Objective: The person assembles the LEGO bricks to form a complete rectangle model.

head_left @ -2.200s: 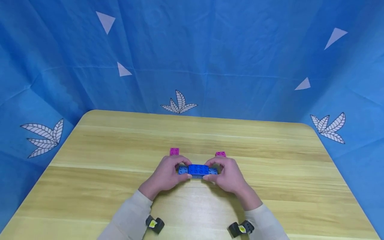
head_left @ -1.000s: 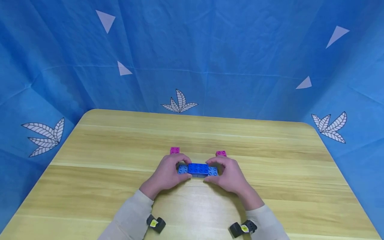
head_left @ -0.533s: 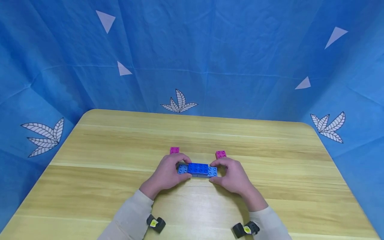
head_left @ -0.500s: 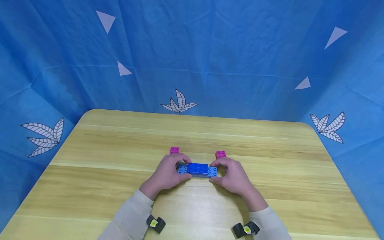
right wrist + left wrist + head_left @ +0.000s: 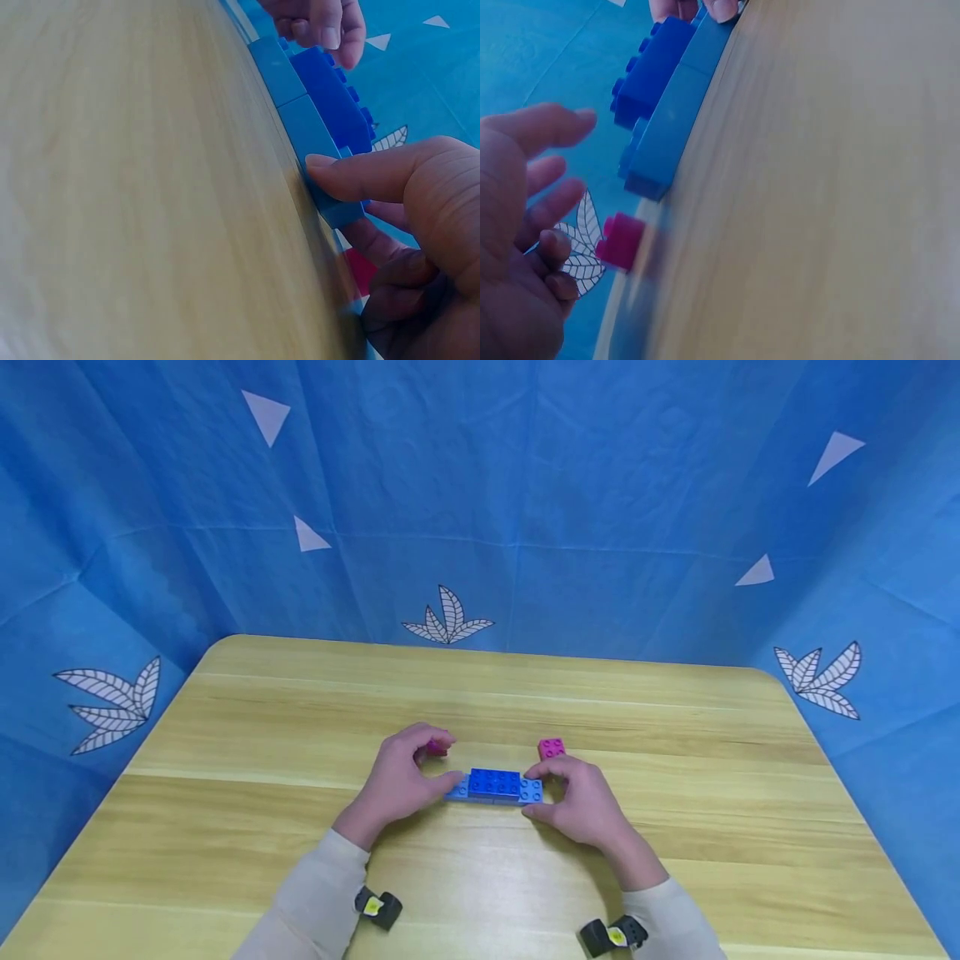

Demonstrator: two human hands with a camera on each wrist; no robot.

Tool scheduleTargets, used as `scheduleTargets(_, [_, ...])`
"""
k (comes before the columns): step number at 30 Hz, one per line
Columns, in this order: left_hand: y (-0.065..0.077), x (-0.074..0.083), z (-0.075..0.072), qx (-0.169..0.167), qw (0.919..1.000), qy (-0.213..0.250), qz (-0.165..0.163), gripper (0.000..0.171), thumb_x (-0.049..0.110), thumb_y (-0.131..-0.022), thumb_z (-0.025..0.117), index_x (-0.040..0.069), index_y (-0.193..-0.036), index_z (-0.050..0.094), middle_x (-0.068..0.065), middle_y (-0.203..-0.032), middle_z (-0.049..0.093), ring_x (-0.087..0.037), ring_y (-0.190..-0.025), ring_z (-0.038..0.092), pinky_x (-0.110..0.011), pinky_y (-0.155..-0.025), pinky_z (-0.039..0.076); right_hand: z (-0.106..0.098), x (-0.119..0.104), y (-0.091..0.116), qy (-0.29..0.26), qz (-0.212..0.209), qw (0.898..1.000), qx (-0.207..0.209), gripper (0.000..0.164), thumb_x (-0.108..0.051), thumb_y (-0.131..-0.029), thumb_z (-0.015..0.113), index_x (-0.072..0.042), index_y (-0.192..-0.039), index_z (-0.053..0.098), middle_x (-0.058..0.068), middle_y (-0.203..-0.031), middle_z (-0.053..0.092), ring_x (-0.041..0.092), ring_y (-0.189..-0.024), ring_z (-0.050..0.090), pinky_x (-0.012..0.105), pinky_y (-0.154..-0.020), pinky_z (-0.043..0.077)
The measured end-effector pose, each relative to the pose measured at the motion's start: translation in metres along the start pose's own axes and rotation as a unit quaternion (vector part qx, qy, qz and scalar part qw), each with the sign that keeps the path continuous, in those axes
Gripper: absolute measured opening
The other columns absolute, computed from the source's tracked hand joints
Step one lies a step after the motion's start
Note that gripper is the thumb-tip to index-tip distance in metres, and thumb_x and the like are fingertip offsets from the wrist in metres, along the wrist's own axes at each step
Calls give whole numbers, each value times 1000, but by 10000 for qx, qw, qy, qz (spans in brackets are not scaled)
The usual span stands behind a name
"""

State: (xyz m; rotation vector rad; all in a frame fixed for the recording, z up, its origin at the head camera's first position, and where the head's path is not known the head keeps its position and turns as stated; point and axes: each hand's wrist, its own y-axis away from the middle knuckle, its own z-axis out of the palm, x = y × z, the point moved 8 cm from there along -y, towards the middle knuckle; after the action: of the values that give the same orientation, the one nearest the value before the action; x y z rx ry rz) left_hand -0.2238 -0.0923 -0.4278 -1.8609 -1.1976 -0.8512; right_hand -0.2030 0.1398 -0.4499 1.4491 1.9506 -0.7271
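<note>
Two light blue bricks lie end to end on the table; the left one (image 5: 456, 791) and the right one (image 5: 532, 789) are bridged by a dark blue brick (image 5: 495, 783) on top. My right hand (image 5: 581, 802) pinches the right light blue brick, its thumb (image 5: 330, 171) on the near side. My left hand (image 5: 401, 777) has its fingers spread apart and holds nothing. Its forefinger reaches over a small pink brick (image 5: 437, 748), partly hidden in the head view. The left wrist view shows a gap between this hand and the pink brick (image 5: 622, 241).
Behind my right hand sits a second pink brick (image 5: 551, 747). The wooden table (image 5: 675, 760) has rounded far corners, and a blue cloth (image 5: 570, 485) with white leaf and triangle prints hangs behind it. Each wrist wears a black strap camera.
My left hand has let go of the dark blue brick and moved left and away from me, toward the left pink brick. My right hand has shifted from the dark blue brick to the right light blue one.
</note>
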Motion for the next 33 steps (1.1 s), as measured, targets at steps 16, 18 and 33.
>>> scheduleTargets(16, [-11,-28,-15,580,9886,-1149,-782,52,22,-74,89,9,-120,67,-3,-119,59,-25,-107,56,-43,-92,47,-1,-1,0,15,-16,10000,-8,36,-13,-69,93,-17,-99,74,-4,-104,68,26,-110,60,49,-98,43])
scheduleTargets(18, [-12,-30,-14,532,9870,-1242,-873,54,23,-74,89,9,-121,66,-4,-121,59,-26,-111,55,-45,-95,46,0,0,0,8,-25,10000,-7,36,-13,-69,93,-17,-99,74,-4,-104,68,26,-111,60,49,-99,42])
scheduleTargets(33, [-15,-38,-8,453,9829,-1390,-1121,45,24,-78,87,9,-116,69,-6,-115,62,-27,-112,56,-45,-98,44,0,1,-1,-31,-21,10000,24,37,-12,-67,93,-18,-98,74,-4,-104,68,27,-113,60,50,-100,41])
